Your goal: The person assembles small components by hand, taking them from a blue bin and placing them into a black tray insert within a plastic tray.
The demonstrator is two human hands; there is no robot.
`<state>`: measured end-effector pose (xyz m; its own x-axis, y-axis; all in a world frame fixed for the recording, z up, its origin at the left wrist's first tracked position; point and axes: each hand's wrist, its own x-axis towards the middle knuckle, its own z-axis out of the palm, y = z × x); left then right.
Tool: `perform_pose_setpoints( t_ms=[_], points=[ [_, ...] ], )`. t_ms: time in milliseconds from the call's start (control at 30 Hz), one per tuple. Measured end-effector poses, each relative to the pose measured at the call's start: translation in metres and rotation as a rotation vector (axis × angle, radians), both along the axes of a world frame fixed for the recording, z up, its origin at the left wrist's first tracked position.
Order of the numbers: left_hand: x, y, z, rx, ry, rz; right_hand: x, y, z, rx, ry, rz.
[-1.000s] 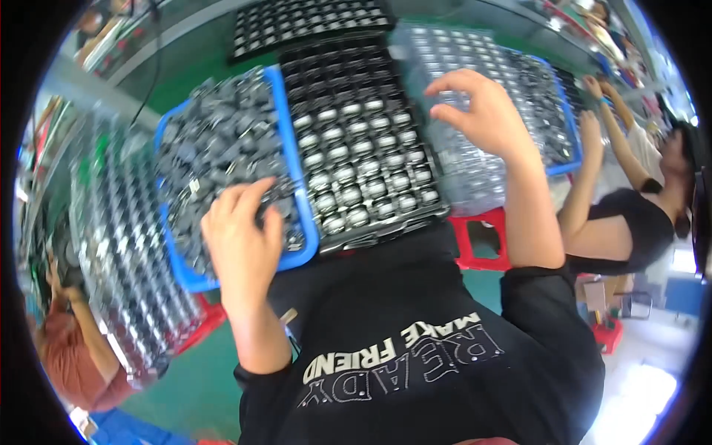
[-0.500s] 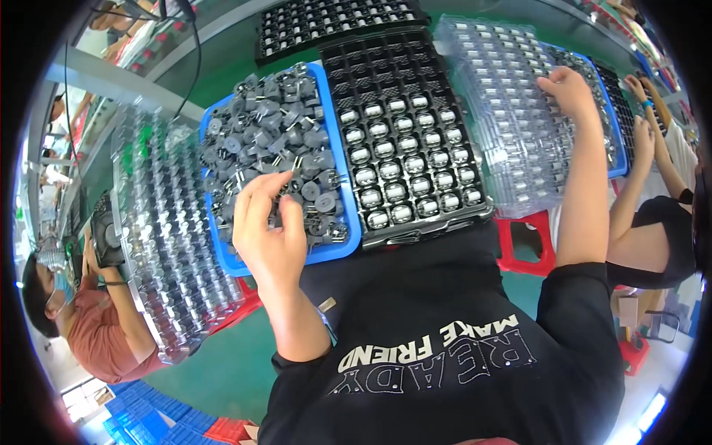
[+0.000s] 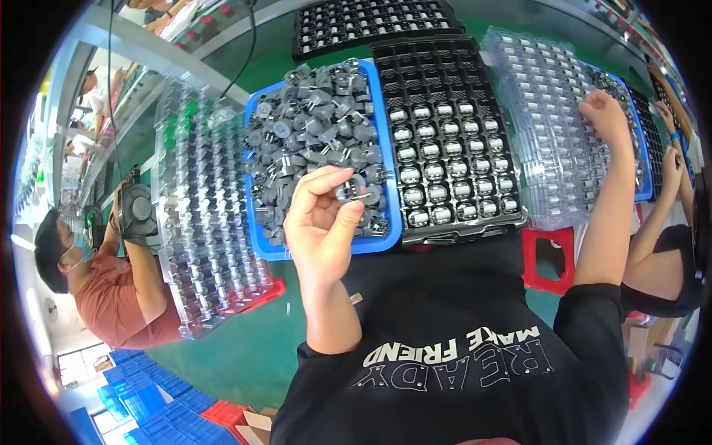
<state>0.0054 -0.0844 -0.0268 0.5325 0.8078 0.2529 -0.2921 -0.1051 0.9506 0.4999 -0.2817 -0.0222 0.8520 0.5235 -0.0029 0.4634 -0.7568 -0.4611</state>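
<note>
Between the fingertips and thumb of my left hand (image 3: 320,226) is a small dark grey round plastic part with metal pins (image 3: 351,190). That hand is above the near right side of a blue bin (image 3: 395,222), where many similar grey parts (image 3: 319,111) are heaped. To the right of the bin lies a black tray (image 3: 415,70) with silver metal cylinders in its nearer pockets. My right hand (image 3: 610,119) is at the right side of stacked clear plastic trays (image 3: 541,141) bearing silver cylinders. Its fingers are curled together; whatever they may pinch is hidden.
A second black tray (image 3: 378,22) of cylinders lies at the back. Another clear tray (image 3: 215,222) of parts stands left of the bin. A red stool (image 3: 549,259) shows below the stack. Co-workers sit at both sides, with a person in a reddish shirt (image 3: 122,304) at left.
My left hand has come up from the heap with a grey pinned part in its fingers. The right hand stays by the clear trays, its fingers more curled. The whole view has shifted.
</note>
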Motion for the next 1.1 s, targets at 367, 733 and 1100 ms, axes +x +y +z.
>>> perform_pose_setpoints(
  t_ms=[367,733,1100],
  points=[
    [-0.004,-0.001,0.002,-0.281,-0.298,-0.178,0.037,-0.023,-0.011,0.054,0.115,0.288],
    [0.02,-0.019,0.002,-0.333,-0.232,-0.311,-0.283,0.046,0.063,0.853,0.509,0.581],
    [0.026,-0.036,0.017,-0.276,-0.297,-0.298,-0.312,0.076,0.046,0.915,0.016,0.934]
  ],
)
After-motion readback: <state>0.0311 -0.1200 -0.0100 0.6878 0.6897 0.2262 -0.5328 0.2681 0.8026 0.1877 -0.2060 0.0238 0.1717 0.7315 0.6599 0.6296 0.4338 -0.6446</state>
